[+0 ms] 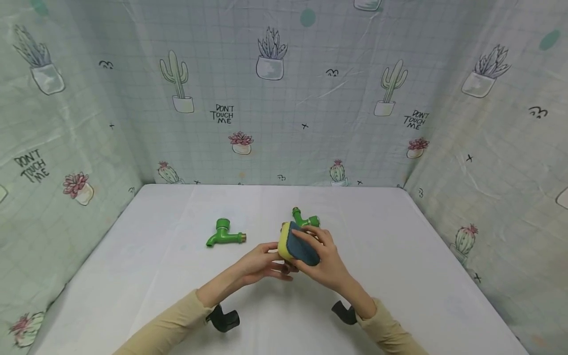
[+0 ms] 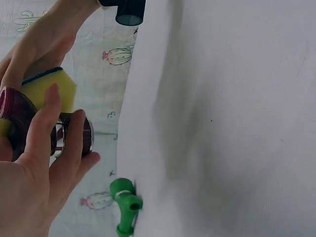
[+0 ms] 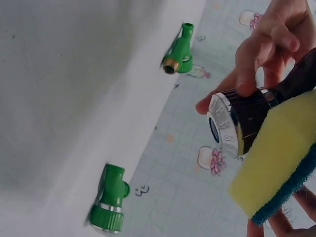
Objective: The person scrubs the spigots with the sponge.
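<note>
Tabletop: fingers (image 1: 310,236) curled (sponge (image 1: 298,245) pinched)

You work in a staged recording booth, not a lived-in room: a flat table under a plain white cloth (image 1: 399,246) is enclosed on three sides by a hanging pale-green sheet printed with potted cacti and "DON'T TOUCH ME" (image 1: 284,98). Two loose green plastic taps (image 1: 224,234) lie unplumbed on it.

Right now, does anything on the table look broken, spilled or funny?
Nothing stands out. Two green taps lie dry and whole on the white table. The left hand holds a chrome-ended fitting against the sponge in the right hand.
</note>
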### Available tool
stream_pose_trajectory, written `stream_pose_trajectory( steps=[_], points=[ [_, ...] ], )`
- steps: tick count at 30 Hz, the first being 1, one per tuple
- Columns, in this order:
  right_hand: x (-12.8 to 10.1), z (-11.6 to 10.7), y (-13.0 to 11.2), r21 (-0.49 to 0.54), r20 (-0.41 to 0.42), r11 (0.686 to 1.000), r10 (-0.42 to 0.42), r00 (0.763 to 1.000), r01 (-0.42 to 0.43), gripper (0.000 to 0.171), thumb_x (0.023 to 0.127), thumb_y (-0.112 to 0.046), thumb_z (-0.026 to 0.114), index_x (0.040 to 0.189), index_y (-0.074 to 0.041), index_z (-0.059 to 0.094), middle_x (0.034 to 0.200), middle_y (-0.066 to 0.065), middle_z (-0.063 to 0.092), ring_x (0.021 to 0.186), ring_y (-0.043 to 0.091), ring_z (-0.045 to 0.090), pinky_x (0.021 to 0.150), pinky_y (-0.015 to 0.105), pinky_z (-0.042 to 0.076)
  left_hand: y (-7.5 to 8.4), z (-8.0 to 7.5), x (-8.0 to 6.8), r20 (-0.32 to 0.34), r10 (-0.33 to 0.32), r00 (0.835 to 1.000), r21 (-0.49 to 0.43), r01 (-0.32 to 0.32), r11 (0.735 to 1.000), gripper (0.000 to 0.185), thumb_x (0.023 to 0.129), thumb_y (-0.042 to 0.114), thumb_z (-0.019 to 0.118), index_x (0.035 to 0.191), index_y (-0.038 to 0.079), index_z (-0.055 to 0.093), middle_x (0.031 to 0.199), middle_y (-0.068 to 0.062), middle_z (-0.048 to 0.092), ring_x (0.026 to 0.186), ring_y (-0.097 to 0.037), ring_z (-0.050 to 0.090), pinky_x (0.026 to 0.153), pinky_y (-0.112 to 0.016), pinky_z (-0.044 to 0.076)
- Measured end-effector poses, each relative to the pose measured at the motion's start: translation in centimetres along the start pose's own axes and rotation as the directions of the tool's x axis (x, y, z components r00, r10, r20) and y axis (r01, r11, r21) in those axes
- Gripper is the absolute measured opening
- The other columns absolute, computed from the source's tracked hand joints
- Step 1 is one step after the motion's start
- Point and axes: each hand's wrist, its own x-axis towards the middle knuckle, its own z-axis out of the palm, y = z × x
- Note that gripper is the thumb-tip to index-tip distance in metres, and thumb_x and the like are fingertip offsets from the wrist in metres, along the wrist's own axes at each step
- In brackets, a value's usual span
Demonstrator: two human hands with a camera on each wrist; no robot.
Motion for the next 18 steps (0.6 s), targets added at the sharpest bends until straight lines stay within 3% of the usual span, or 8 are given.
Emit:
stream_pose_trajectory(
  steps=[7,12,18],
  points=[
    [0.9,-0.2,0.7,-0.057,-0.054,0.998,0.031,0.998,-0.034,0.059,0.070,-0.017,0.075,0.124,-0.024,0.051,0.124,0.009,0.045,0.106,0.022,0.038,0.076,0.047,0.049,0.1,-0.2,-0.3,0.040,-0.021,0.999,0.039,0.019,0.999,0.045,0.090,0.025,0.052,0.127,0.000,0.044,0.097,-0.003,0.062,0.090,-0.020,0.063,0.082,-0.036,0.052],
    [1.0,-0.2,0.7,-0.086,-0.024,0.996,-0.008,1.000,0.006,0.059,0.070,-0.019,0.075,0.124,-0.023,0.051,0.124,0.010,0.047,0.103,0.022,0.039,0.075,0.046,0.049,0.0,-0.5,-0.3,-0.017,0.014,1.000,0.050,-0.013,0.999,0.050,0.089,0.023,0.054,0.129,-0.002,0.039,0.095,0.000,0.063,0.089,-0.016,0.063,0.081,-0.030,0.053],
    [0.1,-0.6,0.9,-0.168,0.028,0.985,-0.033,0.999,0.037,0.060,0.068,-0.024,0.076,0.123,-0.027,0.052,0.122,0.008,0.049,0.101,0.020,0.042,0.075,0.044,0.048,0.0,-1.1,-0.4,-0.084,0.064,0.994,-0.012,-0.065,0.998,0.055,0.091,0.019,0.050,0.137,-0.002,0.027,0.107,-0.004,0.061,0.093,-0.012,0.062,0.085,-0.028,0.051]
  ],
)
